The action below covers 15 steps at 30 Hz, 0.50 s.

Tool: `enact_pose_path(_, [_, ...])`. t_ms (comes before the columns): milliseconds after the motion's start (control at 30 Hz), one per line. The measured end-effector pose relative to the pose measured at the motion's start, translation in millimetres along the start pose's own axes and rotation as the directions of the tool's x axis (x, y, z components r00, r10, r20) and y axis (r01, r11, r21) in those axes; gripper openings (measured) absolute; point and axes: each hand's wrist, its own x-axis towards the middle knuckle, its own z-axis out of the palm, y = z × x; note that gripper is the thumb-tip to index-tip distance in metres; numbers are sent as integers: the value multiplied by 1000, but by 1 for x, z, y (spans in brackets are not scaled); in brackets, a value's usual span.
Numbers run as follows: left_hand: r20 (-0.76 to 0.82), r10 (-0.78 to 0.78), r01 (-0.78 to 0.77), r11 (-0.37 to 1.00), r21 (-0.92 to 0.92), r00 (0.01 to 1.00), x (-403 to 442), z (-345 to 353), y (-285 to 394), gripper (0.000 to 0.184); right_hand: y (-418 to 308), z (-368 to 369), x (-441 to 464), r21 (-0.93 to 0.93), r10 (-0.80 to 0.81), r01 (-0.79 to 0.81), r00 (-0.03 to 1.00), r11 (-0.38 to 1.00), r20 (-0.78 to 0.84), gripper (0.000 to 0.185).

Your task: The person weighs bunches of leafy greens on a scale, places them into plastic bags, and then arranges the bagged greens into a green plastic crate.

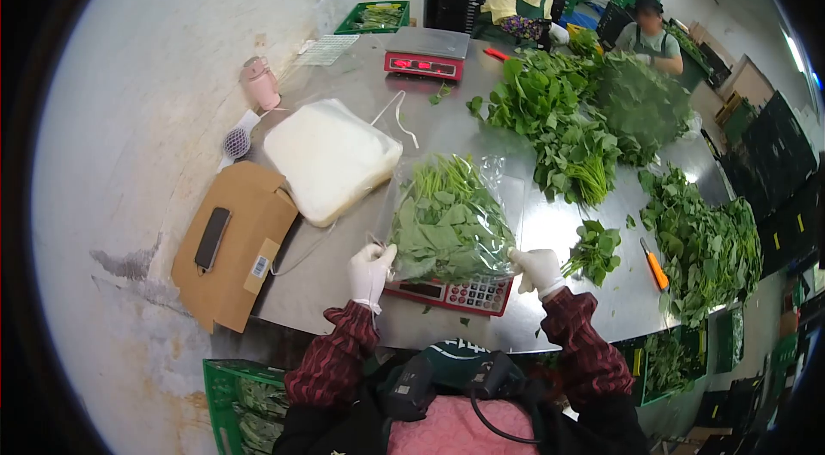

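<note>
A clear plastic bag of leafy greens (451, 219) lies over a red scale (481, 295), hiding most of its top. My left hand (371, 273), in a white glove, pinches the bag's near left corner. At the near right corner, my right hand (538, 269), gloved too, has its fingers closed on the bag's edge. The leaves fill the bag, with the stems toward its far end. Just right of my right hand lies a small loose bunch of greens (595, 252).
Left of the bag are a stack of white bags (331, 158) and a cardboard box (232, 240). Another red scale (425, 54) stands farther back. Greens heap (559, 120) at the right, near an orange-handled knife (656, 269). Two people (520, 4) work across the table (516, 330).
</note>
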Motion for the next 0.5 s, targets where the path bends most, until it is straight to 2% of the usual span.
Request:
enact_pose_path(33, [-74, 96, -83, 983, 164, 993, 1, -3, 7, 11, -5, -1, 1, -203, -54, 28, 991, 979, -120, 45])
enact_pose_path(67, [-88, 99, -85, 985, 152, 991, 1, -7, 13, 11, -9, -2, 2, -401, -132, 32, 965, 916, -224, 45])
enact_pose_path(100, [-89, 475, -427, 847, 318, 875, -3, -11, 17, 20, -3, -4, 6, -389, -266, 140, 918, 911, -293, 46])
enact_pose_path(133, [-29, 775, -674, 567, 473, 631, -5, -15, 24, 31, -2, -9, 9, -367, -225, 99, 921, 925, -318, 51])
enact_pose_path(167, [208, 784, -736, 405, 542, 585, -16, -18, 43, 42, -4, -13, 11, -304, -157, 84, 961, 949, -227, 53])
enact_pose_path(200, [430, 729, -785, 235, 573, 533, -28, -15, 57, 54, -6, -15, 14, -248, -91, 59, 988, 967, -121, 55])
enact_pose_path(233, [568, 549, -790, 438, 429, 613, -23, -6, 38, 69, -17, -11, 13, -262, -29, 31, 1000, 964, 13, 57])
enact_pose_path(267, [644, 482, -802, 416, 429, 594, -17, 0, 19, 75, -24, -6, 16, -382, 63, -18, 992, 924, 105, 53])
enact_pose_path(300, [686, 439, -814, 333, 476, 580, -12, -2, 11, 75, -33, -2, 15, -436, 46, 26, 987, 899, 152, 49])
enact_pose_path(333, [658, 485, -817, 378, 436, 576, -7, -7, 7, 73, -43, 2, 16, -488, 23, 87, 976, 869, 215, 46])
enact_pose_path(367, [571, 539, -784, 463, 413, 619, -8, -14, 12, 71, -50, 6, 19, -328, -206, 288, 942, 900, 264, 41])
enact_pose_path(400, [383, 629, -733, 525, 434, 677, -7, -18, 4, 71, -49, 4, 29, -141, -404, 458, 865, 878, 297, 36])
enact_pose_path(433, [200, 629, -635, 607, 477, 751, -7, -26, -3, 59, -31, -17, 65, 109, -155, 129, 947, 986, 280, 31])
enact_pose_path(467, [29, 614, -573, 717, 398, 789, -3, -34, -26, 34, -89, 9, 29, 342, -128, -10, 917, 940, 379, 29])
enact_pose_path(500, [-49, 634, -557, 710, 431, 771, -9, -49, -39, 18, -94, -8, 60, 357, -143, -20, 895, 934, 423, 28])
